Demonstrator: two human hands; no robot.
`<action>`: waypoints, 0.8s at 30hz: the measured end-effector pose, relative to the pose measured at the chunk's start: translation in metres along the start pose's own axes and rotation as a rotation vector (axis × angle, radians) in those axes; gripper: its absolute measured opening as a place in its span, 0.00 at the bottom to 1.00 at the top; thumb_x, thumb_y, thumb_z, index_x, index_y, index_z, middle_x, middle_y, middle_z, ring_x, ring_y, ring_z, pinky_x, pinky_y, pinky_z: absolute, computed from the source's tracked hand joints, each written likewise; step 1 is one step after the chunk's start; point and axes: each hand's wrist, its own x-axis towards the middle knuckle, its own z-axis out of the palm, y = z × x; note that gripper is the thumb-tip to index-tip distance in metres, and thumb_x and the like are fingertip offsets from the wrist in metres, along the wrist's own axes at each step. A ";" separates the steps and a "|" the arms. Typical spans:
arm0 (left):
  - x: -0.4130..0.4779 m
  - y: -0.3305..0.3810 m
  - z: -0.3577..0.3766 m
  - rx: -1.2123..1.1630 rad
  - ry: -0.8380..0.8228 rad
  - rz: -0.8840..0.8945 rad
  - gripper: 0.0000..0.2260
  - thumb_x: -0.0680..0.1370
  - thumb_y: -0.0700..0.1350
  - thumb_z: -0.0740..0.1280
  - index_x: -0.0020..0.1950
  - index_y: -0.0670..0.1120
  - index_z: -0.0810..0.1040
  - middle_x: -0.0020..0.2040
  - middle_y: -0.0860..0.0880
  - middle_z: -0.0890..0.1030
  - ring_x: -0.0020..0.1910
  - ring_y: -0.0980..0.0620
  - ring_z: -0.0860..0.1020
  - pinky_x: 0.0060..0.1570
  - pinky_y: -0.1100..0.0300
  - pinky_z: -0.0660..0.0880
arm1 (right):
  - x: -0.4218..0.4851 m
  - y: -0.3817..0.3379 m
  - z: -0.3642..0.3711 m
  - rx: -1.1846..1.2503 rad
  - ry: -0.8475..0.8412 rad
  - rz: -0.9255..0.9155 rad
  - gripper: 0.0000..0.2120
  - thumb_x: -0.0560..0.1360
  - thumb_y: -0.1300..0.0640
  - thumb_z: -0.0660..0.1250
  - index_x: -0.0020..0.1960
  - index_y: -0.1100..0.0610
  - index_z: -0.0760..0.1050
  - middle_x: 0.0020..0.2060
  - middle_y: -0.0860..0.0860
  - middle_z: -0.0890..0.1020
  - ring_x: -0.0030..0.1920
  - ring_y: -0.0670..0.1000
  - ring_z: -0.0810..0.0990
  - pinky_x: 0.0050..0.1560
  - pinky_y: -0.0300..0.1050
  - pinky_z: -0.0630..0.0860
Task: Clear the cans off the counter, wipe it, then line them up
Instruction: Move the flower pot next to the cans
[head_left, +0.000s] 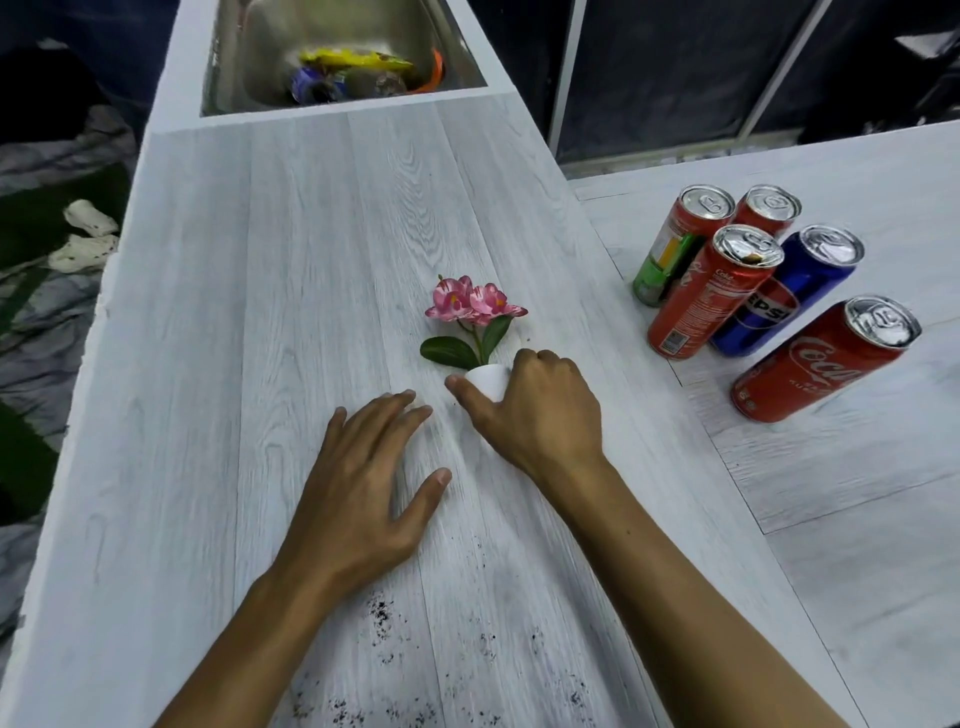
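The right hand (540, 410) is clasping the orchid pot (488, 379), the left hand (358, 493) is lying flat and open at its seven o'clock; lifting it upright seems wise.

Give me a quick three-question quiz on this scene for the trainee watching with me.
1. True or false: the right hand grips the white flower pot.
2. Where does the blue Pepsi can stand? A) in the sink B) among the red cans on the side surface C) on the floor
3. Fill in: dark ___ are scattered on the counter near the forearms.
Key: 1 true; 2 B; 3 specks.
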 end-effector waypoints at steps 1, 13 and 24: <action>0.000 0.001 0.000 -0.001 0.002 -0.005 0.29 0.80 0.64 0.61 0.78 0.54 0.67 0.80 0.54 0.66 0.81 0.55 0.61 0.81 0.51 0.49 | 0.002 0.000 0.000 0.027 -0.026 0.019 0.31 0.74 0.27 0.63 0.53 0.55 0.78 0.48 0.52 0.82 0.50 0.53 0.81 0.39 0.42 0.68; 0.000 -0.002 -0.002 -0.013 0.010 -0.012 0.30 0.80 0.65 0.60 0.78 0.54 0.67 0.80 0.54 0.66 0.80 0.56 0.61 0.81 0.50 0.50 | 0.011 0.013 -0.003 0.322 -0.082 0.026 0.17 0.71 0.41 0.75 0.46 0.55 0.78 0.33 0.42 0.75 0.32 0.42 0.74 0.27 0.33 0.63; 0.008 0.010 -0.002 -0.062 0.010 -0.001 0.30 0.80 0.65 0.58 0.80 0.54 0.65 0.80 0.56 0.65 0.80 0.62 0.58 0.81 0.55 0.50 | 0.017 0.034 -0.015 0.500 0.162 -0.080 0.19 0.70 0.46 0.80 0.56 0.53 0.81 0.46 0.43 0.82 0.44 0.44 0.79 0.44 0.35 0.74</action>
